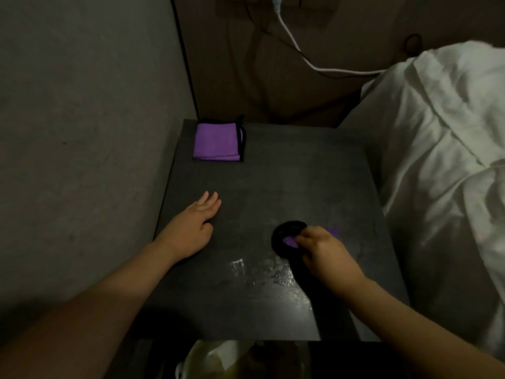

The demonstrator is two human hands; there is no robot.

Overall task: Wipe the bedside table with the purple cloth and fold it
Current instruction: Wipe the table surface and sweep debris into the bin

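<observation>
1. Head view: the right hand (pixel 318 248) has its fingers curled round a bunched purple cloth (pixel 290 240) with black edging, pressing it onto the bedside table (pixel 273 173) near the right edge, toward the front.
2. The right forearm reaches in from the front right corner.
3. The left hand (pixel 195 221) lies flat, fingers straight and close together, holding nothing, near the table's left edge; its forearm crosses that edge.
4. A second purple cloth, folded (pixel 217 142), sits at the back left corner.
5. Wet streaks (pixel 262 272) shine near the front.
6. White bedding (pixel 437 160) lies just beside the right edge.
</observation>
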